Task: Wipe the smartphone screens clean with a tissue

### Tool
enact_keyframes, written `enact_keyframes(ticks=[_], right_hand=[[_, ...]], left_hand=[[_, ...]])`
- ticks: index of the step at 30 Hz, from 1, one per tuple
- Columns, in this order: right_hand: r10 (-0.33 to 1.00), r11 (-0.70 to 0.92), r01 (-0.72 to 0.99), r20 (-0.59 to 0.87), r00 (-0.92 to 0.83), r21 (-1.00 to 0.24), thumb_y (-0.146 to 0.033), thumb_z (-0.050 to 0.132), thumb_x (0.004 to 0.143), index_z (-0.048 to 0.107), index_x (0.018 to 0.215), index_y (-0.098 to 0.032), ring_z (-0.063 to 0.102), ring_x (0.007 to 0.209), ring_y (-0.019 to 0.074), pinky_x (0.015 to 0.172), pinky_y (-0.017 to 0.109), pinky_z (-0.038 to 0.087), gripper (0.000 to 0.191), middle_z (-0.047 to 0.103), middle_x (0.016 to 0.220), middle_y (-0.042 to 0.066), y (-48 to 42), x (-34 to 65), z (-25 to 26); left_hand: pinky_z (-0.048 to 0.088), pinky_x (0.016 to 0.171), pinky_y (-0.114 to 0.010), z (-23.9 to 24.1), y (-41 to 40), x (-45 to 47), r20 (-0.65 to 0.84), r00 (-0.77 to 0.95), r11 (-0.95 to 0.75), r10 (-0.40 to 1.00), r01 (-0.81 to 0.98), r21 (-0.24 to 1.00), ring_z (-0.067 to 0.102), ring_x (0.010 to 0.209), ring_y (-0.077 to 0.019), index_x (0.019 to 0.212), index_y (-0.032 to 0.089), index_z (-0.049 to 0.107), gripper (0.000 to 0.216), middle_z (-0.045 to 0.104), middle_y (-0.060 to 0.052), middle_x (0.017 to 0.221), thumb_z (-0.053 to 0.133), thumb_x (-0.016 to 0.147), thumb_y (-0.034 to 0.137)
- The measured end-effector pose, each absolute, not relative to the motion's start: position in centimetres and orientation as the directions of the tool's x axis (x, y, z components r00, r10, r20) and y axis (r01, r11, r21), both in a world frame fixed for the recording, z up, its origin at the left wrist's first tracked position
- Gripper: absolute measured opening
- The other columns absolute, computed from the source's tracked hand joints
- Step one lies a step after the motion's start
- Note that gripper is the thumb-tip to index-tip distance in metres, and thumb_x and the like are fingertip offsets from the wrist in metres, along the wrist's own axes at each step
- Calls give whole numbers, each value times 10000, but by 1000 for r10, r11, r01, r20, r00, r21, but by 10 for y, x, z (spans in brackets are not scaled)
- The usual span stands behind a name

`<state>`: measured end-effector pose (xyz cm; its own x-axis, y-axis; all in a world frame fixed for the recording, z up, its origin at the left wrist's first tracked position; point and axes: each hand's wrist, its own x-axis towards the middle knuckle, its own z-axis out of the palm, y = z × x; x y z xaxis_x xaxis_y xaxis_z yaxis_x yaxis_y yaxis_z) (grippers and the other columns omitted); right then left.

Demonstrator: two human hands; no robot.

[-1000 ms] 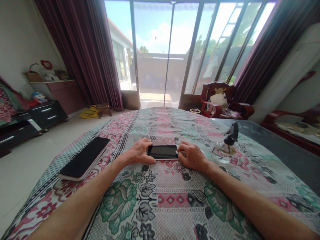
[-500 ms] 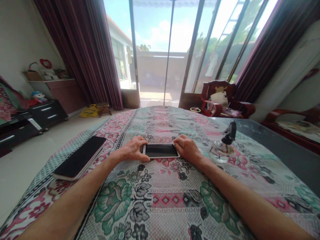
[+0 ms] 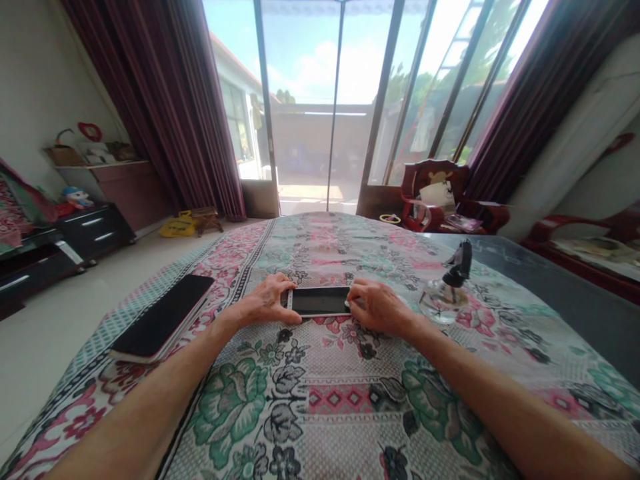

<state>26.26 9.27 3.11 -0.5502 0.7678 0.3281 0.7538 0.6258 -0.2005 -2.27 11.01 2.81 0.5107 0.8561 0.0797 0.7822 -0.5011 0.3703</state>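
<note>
A white-framed smartphone (image 3: 320, 301) lies flat, dark screen up and lengthwise across, on the flowered tablecloth (image 3: 335, 363). My left hand (image 3: 267, 300) clasps its left end, thumb at the near corner and fingers at the far one. Over the phone's right end, my right hand (image 3: 377, 305) is closed with its fingers bent down against the screen. A small white bit shows at those fingertips, too little to name. Right of that hand stands a clear spray bottle (image 3: 445, 297) with a black trigger head.
A black-covered notebook (image 3: 163, 317) lies near the tablecloth's left edge. Beyond the table are glass doors (image 3: 305, 147), purple curtains (image 3: 165, 113) and a carved wooden chair (image 3: 435, 200). On the floor at left is a yellow bag (image 3: 177, 225).
My right hand has turned and shifted slightly, from the phone's right edge onto the right end of its screen. My left hand keeps its hold on the left end.
</note>
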Motion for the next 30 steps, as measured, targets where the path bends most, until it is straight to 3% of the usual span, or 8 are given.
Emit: enact_keyframes(ticks=[7, 22, 30], right_hand=[[743, 665, 711, 301, -598, -229, -148, 527, 768, 618, 705, -186, 526, 649, 113, 640, 247, 389, 117, 582, 734, 17, 97, 277, 35], [578, 813, 571, 294, -761, -118, -205, 465, 875, 588, 708, -181, 486, 689, 112, 641, 244, 348, 208, 582, 799, 30, 82, 192, 32], [687, 727, 660, 209, -696, -191, -193, 515, 828, 639, 703, -200, 485, 617, 97, 592, 244, 341, 175, 583, 750, 14, 96, 249, 44]], left_hand=[[355, 1039, -337, 35, 111, -34, -13, 574, -515, 819, 745, 423, 466, 1167, -233, 1256, 252, 507, 730, 473, -52, 1259, 743, 604, 481], [399, 974, -341, 34, 112, -31, 13, 556, -508, 831, 750, 425, 490, 1113, -252, 1213, 267, 549, 720, 517, -35, 1164, 759, 562, 492], [381, 997, -332, 32, 113, -34, -9, 556, -501, 831, 757, 420, 462, 1159, -259, 1242, 236, 524, 756, 492, -55, 1222, 755, 571, 495]])
